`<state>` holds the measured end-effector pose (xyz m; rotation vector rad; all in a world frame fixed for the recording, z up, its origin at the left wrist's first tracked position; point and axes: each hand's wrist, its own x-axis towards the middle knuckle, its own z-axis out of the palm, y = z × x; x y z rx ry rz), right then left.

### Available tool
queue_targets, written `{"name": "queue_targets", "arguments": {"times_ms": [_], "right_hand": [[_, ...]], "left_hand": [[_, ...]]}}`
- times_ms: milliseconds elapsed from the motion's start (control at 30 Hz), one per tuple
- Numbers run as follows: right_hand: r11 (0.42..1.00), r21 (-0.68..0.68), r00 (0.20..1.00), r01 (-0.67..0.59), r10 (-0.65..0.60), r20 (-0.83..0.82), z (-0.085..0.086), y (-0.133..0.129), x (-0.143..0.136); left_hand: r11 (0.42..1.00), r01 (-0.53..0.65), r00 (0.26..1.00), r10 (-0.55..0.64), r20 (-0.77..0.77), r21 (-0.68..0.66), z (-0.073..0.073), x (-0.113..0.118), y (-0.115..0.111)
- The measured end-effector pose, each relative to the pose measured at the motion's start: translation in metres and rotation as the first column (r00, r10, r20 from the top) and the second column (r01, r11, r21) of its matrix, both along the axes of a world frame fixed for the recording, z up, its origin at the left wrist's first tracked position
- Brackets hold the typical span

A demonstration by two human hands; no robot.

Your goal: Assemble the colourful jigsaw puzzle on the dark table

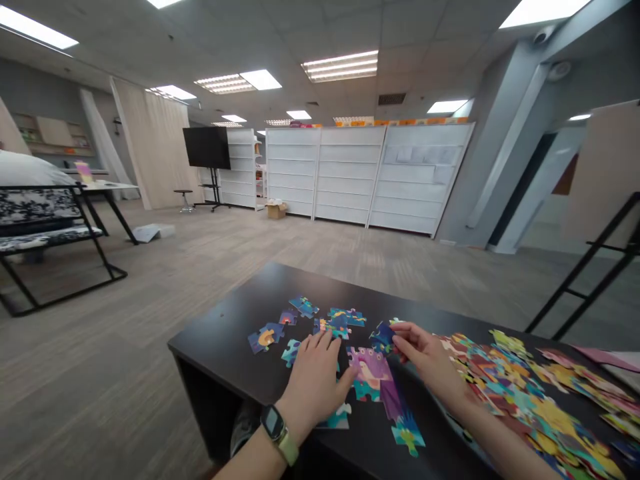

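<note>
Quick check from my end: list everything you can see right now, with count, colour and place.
Table: one, black, foreground.
Loose puzzle pieces: several, mostly blue, far side of the table.
Joined puzzle section: one, purple and teal, between the hands.
Puzzle piece pile: many, multicoloured, right side of the table.
Dark blue puzzle piece: one, in the right hand's fingers.
Television: one, black, on a stand at the back.
Shelving units: several, white, back wall.
Cardboard box: one, brown, floor by the shelves.
Stool: one, dark, near the television.
Smartwatch: one, green strap, left wrist.
Left hand: flat on the pieces.
Right hand: pinching the dark blue piece.
</note>
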<state>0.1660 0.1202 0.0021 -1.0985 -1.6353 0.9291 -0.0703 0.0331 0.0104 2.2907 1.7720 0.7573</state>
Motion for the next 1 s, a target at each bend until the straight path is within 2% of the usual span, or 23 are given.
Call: {"name": "queue_targets", "arguments": {"times_ms": [100,233,433,700,1000], "right_hand": [[0.997,0.019,0.995,-0.070,0.069,0.079,0.003,0.020,-0.017],[0.987,0.065,0.980,-0.144,0.133,0.149,0.007,0.055,-0.055],[0.969,0.156,0.958,-0.190,0.149,0.245,-0.003,0.100,-0.100],[0.964,0.166,0.946,-0.209,0.156,0.283,-0.021,0.109,-0.101],[0.962,0.162,0.954,-0.219,0.177,0.241,-0.022,0.107,-0.100]], "left_hand": [[0.999,0.041,0.999,-0.041,0.013,-0.012,-0.001,-0.002,0.005],[0.994,0.107,0.993,-0.107,0.049,0.000,-0.001,0.003,0.004],[0.988,0.151,0.984,-0.148,0.094,-0.020,-0.008,0.001,0.005],[0.984,0.161,0.984,-0.154,0.093,-0.079,-0.010,0.004,0.007],[0.975,0.164,0.986,-0.158,0.055,-0.153,-0.011,0.006,0.006]]}}
